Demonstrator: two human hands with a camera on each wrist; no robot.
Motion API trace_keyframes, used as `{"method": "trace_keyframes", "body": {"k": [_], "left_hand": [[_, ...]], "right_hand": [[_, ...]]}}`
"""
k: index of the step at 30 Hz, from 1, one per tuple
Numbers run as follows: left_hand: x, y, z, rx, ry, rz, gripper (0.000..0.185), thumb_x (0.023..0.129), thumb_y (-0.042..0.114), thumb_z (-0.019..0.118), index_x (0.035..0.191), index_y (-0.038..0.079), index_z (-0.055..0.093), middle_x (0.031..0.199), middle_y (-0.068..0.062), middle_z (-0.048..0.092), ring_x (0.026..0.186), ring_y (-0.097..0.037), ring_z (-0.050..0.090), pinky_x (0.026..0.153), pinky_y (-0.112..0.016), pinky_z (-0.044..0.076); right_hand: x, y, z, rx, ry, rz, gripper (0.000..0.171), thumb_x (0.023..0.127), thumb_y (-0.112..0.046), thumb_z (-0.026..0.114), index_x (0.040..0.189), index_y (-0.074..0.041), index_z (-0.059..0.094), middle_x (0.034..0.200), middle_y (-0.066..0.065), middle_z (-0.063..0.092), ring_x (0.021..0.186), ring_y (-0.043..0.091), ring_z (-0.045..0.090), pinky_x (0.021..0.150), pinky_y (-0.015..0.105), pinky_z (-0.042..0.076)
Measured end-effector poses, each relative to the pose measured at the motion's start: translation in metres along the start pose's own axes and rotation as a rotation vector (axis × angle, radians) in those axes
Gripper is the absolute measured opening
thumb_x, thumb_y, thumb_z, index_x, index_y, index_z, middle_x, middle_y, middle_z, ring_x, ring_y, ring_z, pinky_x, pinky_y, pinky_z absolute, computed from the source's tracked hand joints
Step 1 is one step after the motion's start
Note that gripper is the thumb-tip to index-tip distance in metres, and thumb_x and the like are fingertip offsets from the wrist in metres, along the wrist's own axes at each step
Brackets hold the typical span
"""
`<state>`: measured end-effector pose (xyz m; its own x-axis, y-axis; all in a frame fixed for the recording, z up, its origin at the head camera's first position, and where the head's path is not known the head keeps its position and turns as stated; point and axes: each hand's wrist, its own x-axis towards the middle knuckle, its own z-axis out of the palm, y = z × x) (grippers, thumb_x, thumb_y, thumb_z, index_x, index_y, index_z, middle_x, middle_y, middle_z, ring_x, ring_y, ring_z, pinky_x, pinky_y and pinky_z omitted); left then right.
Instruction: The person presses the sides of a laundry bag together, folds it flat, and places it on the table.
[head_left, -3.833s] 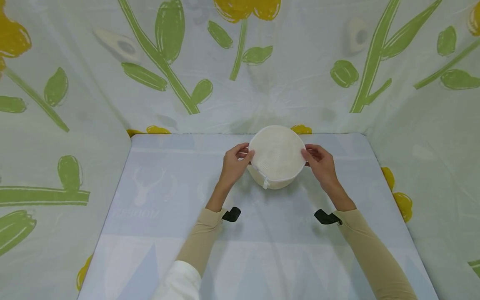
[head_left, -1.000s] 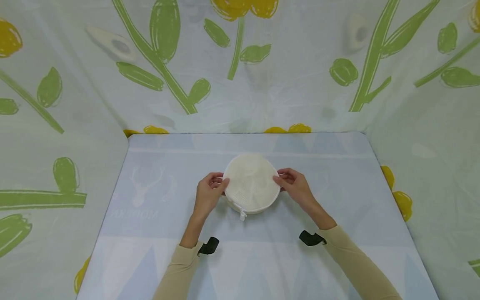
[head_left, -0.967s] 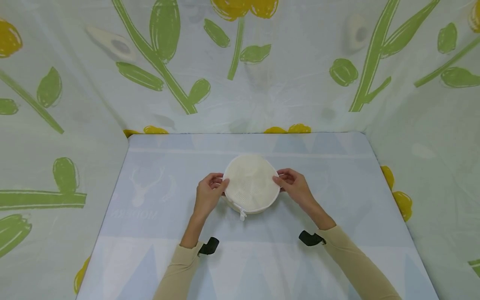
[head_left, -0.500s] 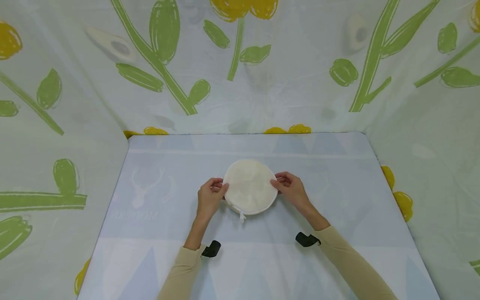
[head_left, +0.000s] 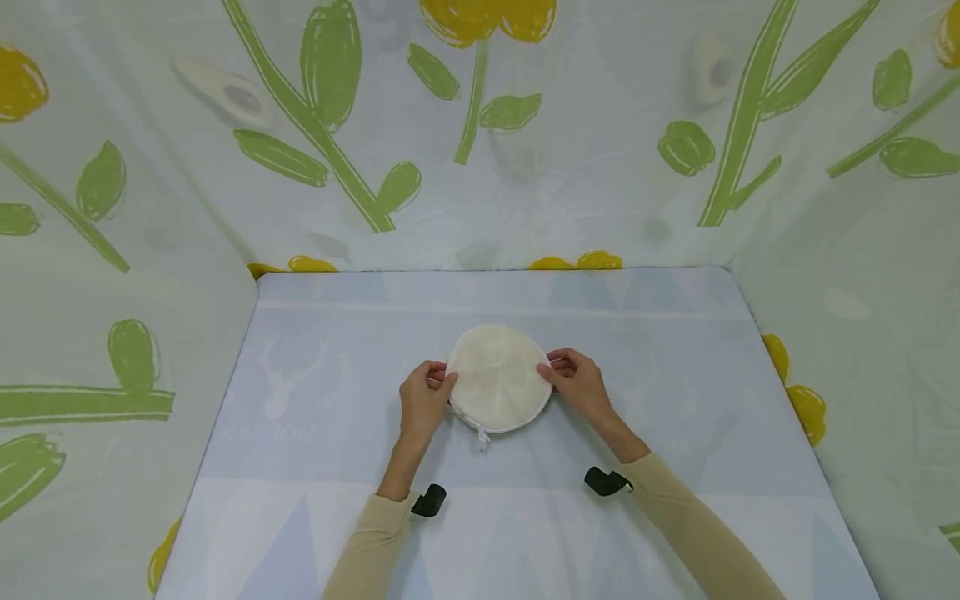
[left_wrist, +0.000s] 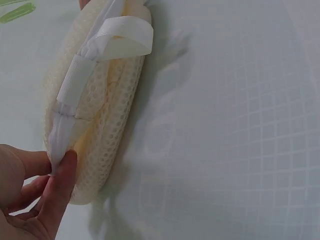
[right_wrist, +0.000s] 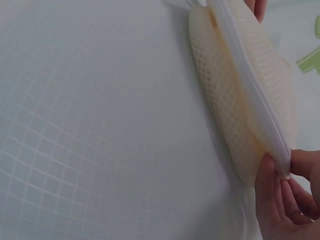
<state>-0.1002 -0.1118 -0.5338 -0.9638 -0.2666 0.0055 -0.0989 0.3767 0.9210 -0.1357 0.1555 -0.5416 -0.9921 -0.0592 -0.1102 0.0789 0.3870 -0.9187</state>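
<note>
We've got the round cream mesh pouch (head_left: 498, 379) lying flattened on the table (head_left: 315, 500), about mid-table, w/ our hands on opposite sides. Left hand (head_left: 422, 400) pinches the left rim, thumb and fingers curled on the white seam tape (left_wrist: 75, 85); right hand (head_left: 576, 385) pinches the right rim the same way, fingertips (right_wrist: 280, 172) clamped on the zipper edge. Pouch sits directly betw. both hands, equally near each; being a disc it has no real long axis, though the zipper pull (head_left: 482, 434) points toward us. Plenty of bare table all round; curtain walls (head_left: 112, 275) stand well apart.
</note>
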Motion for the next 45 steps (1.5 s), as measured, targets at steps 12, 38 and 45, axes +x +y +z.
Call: {"method": "trace_keyframes", "body": {"k": [12, 38, 45], "left_hand": [[-0.005, 0.000, 0.006, 0.219, 0.038, 0.454, 0.021, 0.087, -0.011, 0.074, 0.107, -0.003, 0.071, 0.104, -0.017, 0.062, 0.093, -0.031, 0.060, 0.081, -0.041, 0.054], [-0.002, -0.014, -0.005, 0.287, -0.249, 0.696, 0.033, 0.092, 0.009, 0.077, 0.121, -0.004, 0.071, 0.122, -0.021, 0.065, 0.117, -0.037, 0.057, 0.100, -0.048, 0.050], [0.001, -0.018, -0.001, 0.298, -0.252, 0.689, 0.033, 0.091, 0.009, 0.078, 0.121, -0.005, 0.071, 0.121, -0.021, 0.065, 0.116, -0.036, 0.058, 0.098, -0.048, 0.050]], "right_hand": [[-0.003, 0.001, 0.009, -0.128, 0.120, -0.314, 0.034, 0.092, -0.008, 0.078, 0.122, 0.003, 0.065, 0.112, 0.018, 0.065, 0.098, 0.030, 0.064, 0.082, 0.033, 0.054], [0.000, 0.011, 0.010, -0.477, -0.115, -0.851, 0.045, 0.091, -0.004, 0.077, 0.134, 0.001, 0.064, 0.136, 0.020, 0.059, 0.128, 0.035, 0.055, 0.102, 0.047, 0.050], [0.001, 0.009, 0.009, -0.499, -0.158, -0.803, 0.044, 0.094, -0.008, 0.074, 0.136, 0.003, 0.063, 0.138, 0.021, 0.058, 0.131, 0.036, 0.053, 0.105, 0.048, 0.048]]}}
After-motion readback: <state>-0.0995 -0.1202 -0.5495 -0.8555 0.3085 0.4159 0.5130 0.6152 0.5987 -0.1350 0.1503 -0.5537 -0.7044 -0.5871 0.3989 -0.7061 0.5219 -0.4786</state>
